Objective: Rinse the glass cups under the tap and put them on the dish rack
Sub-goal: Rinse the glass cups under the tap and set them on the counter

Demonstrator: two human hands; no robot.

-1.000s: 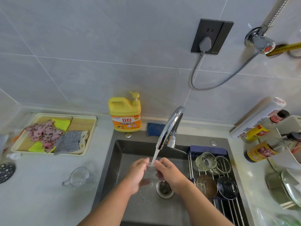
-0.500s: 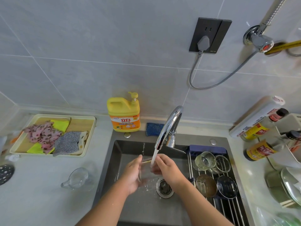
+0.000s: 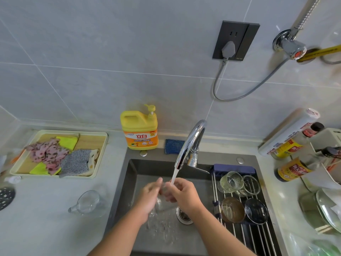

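Note:
A clear glass cup (image 3: pixel 164 204) is held over the sink (image 3: pixel 129 182) under the running chrome tap (image 3: pixel 191 143). My left hand (image 3: pixel 149 196) grips its left side and my right hand (image 3: pixel 182 193) grips its right side; the water stream falls between them. The cup is mostly hidden by my fingers and by splashing water. On the dish rack (image 3: pixel 238 235) at the sink's right lie a ribbed glass cup (image 3: pixel 230 182), a second clear cup (image 3: pixel 251 184) and two dark cups (image 3: pixel 233 209). Another glass cup with a handle (image 3: pixel 86 202) lies on the counter to the left.
A yellow detergent bottle (image 3: pixel 140 128) and a blue sponge (image 3: pixel 173 145) stand behind the sink. A tray with cloths (image 3: pixel 59 154) sits at the left. Sauce bottles (image 3: pixel 293 169) and a plate stack (image 3: pixel 328 209) crowd the right counter. The drain (image 3: pixel 184 216) shows in the sink.
Both hands have turned the cup under the stream and drawn closer together; more water now splashes onto the sink floor below them.

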